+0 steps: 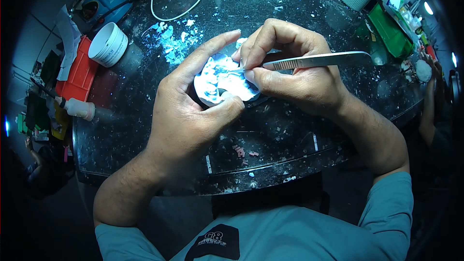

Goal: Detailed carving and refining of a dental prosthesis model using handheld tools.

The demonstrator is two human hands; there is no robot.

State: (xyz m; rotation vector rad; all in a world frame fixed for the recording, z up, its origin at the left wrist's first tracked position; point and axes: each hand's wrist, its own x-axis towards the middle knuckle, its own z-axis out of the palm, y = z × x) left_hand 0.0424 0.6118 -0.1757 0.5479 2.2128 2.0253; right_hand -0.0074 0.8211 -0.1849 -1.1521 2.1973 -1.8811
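Observation:
A white plaster dental model (210,87), its teeth showing along the left side, is held above the dark table, and strong light washes out much of its surface. My left hand (186,94) wraps round its left side, thumb on the near edge and fingers along the far side. In my right hand (290,63) is a scalpel (328,60) with a flat, ridged metal handle, pinched between thumb and fingers. Its handle points off to the right; the tip end lies at the model, mostly hidden by my fingers and the glare.
White-blue shavings (171,41) lie beyond my left hand. A white tub (108,44) and a red bin (77,70) stand left, a green bin (391,29) right. A white cable (152,0) curves across the back. Pink bits (239,151) lie near the front edge. Other people appear at both sides.

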